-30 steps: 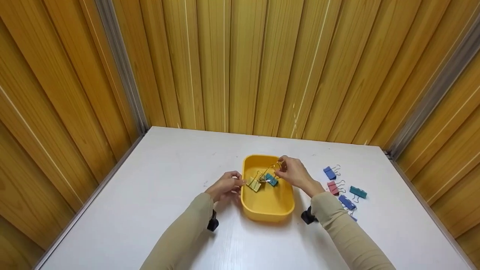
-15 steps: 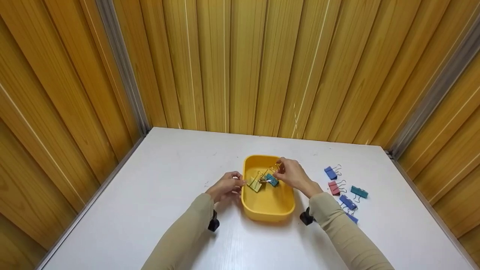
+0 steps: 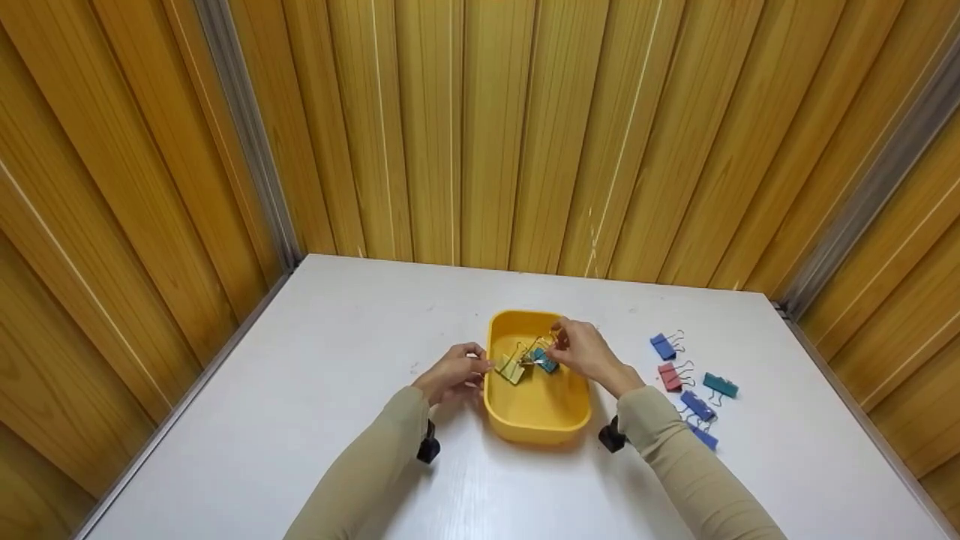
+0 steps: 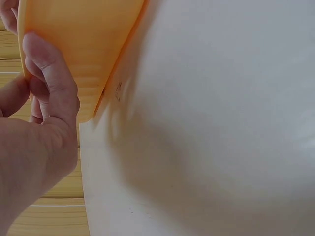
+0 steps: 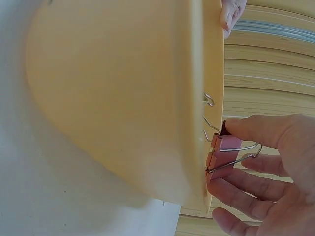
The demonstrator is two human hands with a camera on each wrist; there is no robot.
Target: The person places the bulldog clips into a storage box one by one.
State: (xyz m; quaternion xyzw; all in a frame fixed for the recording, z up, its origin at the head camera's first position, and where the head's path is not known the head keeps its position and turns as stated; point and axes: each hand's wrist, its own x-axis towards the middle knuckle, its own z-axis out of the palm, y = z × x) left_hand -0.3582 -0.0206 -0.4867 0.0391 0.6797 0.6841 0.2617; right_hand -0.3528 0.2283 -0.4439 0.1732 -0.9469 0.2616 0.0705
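In the head view a yellow plastic box (image 3: 538, 433) stands on the white table. My left hand (image 3: 456, 369) holds its left wall, fingers on the outer side and thumb at the rim, as the left wrist view shows. At the box's right rim, my right hand (image 3: 589, 350) pinches a pink binder clip (image 5: 227, 152) between thumb and fingers; the head view mostly hides this clip. Inside the box lie a yellow binder clip (image 3: 511, 370) and a teal binder clip (image 3: 545, 361), with wire handles and metal parts crowded between them.
Right of the box lie loose binder clips: a blue clip (image 3: 663, 346), a red clip (image 3: 670, 377), a green clip (image 3: 721, 385) and two more blue ones, one partly behind the right sleeve (image 3: 675, 442). Wood-patterned walls (image 3: 495, 135) enclose the table's back and sides.
My right hand has come slightly down and left over the box's right rim, pink binder clip in its fingers. My left hand stays at the left wall.
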